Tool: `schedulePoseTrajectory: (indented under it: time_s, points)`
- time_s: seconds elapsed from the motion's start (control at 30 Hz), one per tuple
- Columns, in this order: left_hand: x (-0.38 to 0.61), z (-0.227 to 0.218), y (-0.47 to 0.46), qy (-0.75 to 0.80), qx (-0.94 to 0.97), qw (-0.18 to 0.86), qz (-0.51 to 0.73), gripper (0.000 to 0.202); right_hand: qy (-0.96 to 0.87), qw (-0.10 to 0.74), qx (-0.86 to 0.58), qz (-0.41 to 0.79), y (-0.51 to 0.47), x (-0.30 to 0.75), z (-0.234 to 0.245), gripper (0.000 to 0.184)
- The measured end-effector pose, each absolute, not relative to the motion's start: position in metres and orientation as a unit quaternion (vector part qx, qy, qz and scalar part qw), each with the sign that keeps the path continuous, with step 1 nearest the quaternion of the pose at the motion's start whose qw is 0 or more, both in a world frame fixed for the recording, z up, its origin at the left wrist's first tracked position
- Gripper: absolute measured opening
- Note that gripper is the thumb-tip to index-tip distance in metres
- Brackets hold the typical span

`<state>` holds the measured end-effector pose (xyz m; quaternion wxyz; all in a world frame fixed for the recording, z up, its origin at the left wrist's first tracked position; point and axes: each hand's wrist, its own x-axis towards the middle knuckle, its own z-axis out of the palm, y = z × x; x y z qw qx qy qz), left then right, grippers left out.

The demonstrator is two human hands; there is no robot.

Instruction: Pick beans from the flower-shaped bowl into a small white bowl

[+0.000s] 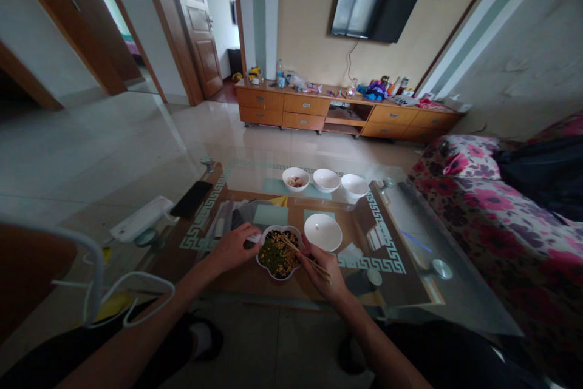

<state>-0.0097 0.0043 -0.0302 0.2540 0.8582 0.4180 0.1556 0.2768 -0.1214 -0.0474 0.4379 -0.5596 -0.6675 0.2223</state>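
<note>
While the left hand (232,248) curls its fingers onto the left rim of the bowl of mixed beans (279,253), right hand (324,267) pinched shut on chopsticks (306,257), tips in the beans, empty white bowl (323,232) just beside, three small bowls (326,180) at the glass table (405,219) far edge, TV cabinet (300,104) beyond

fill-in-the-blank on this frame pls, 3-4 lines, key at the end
1. The right hand holds a pair of ____ whose tips reach into the bowl of mixed beans.
2. The left hand grips the rim of the same ____.
3. On the far side of the table, ____ white bowls stand in a row.
4. In that row, only the ____ bowl in the picture shows something inside.
Missing words: chopsticks; bowl; three; leftmost
</note>
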Motion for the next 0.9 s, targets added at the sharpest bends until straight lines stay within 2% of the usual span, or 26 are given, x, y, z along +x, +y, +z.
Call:
schedulePoseTrajectory:
  time_s: [0.37, 0.6, 0.9]
  points:
    - [-0.009, -0.029, 0.003, 0.42, 0.86, 0.246, 0.155, 0.027, -0.693, 0.439, -0.546, 0.172, -0.126, 0.287, -0.028, 0.023]
    - [-0.009, -0.029, 0.003, 0.412, 0.867, 0.237, 0.148, 0.029, -0.621, 0.46, -0.625, 0.109, -0.139, 0.329, -0.002, 0.025]
    - [-0.007, -0.043, -0.01, 0.401, 0.876, 0.164, 0.212, 0.036, -0.59, 0.464, -0.652, 0.105, -0.143, 0.336, 0.005, 0.029]
